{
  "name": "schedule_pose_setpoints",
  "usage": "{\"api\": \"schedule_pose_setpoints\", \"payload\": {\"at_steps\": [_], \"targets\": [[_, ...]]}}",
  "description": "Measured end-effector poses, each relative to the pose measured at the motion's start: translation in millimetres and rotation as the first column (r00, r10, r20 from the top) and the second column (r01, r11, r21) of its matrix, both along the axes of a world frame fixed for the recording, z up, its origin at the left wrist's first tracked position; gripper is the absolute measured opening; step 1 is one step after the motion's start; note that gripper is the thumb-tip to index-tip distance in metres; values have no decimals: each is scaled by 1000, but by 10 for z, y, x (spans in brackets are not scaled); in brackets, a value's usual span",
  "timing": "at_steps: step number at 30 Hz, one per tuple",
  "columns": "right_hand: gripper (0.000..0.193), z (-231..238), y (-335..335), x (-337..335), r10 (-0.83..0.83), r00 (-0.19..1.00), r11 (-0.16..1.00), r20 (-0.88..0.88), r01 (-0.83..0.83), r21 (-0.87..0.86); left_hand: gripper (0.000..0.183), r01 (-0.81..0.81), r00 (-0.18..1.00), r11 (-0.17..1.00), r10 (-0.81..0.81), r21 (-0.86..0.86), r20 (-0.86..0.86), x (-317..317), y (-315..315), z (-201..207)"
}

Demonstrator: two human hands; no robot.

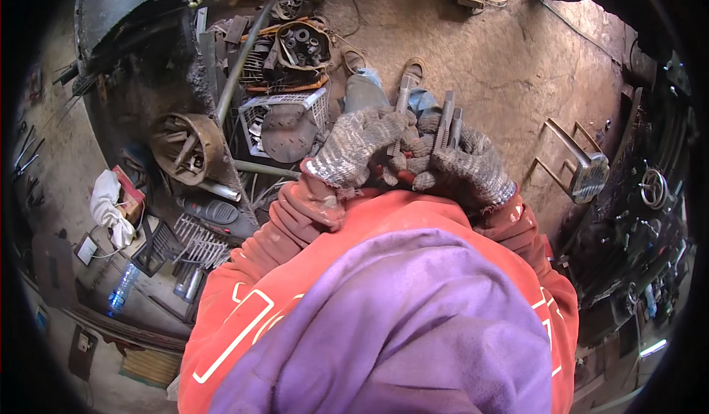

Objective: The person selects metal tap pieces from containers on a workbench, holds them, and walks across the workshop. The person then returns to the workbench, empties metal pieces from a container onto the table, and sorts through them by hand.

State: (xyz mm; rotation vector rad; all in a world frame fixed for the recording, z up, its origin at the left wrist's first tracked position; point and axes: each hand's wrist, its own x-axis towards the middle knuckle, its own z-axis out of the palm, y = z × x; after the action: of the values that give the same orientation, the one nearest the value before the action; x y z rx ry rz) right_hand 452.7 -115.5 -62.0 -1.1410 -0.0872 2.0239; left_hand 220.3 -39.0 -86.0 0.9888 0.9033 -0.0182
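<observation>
Both hands wear grey-and-white knitted work gloves and are held close together in front of my red top. The fingers of my left hand (353,145) are closed around a short, thick metal rod (402,107) that stands up out of the grip; its lower part looks threaded. My right hand (474,166) is closed on two similar upright metal rods, a longer threaded rod (444,120) and a shorter threaded rod (456,128) beside it. Fingers hide the lower ends. Whether they are bolts or taps, I cannot tell.
Left of my hands stand a white plastic crate (255,146), a round container of metal parts (303,48) and a rusty bucket of scrap (185,148). An angle grinder (210,211) lies nearby. On the right, a small metal stand (588,174) lies on the brown floor (509,67).
</observation>
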Motion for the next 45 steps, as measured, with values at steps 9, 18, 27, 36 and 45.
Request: {"api": "schedule_pose_setpoints", "payload": {"at_steps": [9,18,27,36,45], "targets": [[47,14,-4,-45,195,888,942,417,-289,173,30,-332,901,904,388,-269,192,159,-74,93],[58,108,-74,16,71,994,997,-78,-73,-18,30,-121,989,992,117,-41,-93,255,96,339],[53,5,-158,53,70,970,996,-233,-80,-30,17,-452,856,890,417,52,304,261,-188,-181],[54,-4,-150,20,-61,907,996,-417,82,32,27,-235,972,952,229,193,56,686,27,54],[72,-66,-333,123,-104,934,991,-342,67,-118,17,-392,913,920,391,-17,115,785,-3,-328]]}}
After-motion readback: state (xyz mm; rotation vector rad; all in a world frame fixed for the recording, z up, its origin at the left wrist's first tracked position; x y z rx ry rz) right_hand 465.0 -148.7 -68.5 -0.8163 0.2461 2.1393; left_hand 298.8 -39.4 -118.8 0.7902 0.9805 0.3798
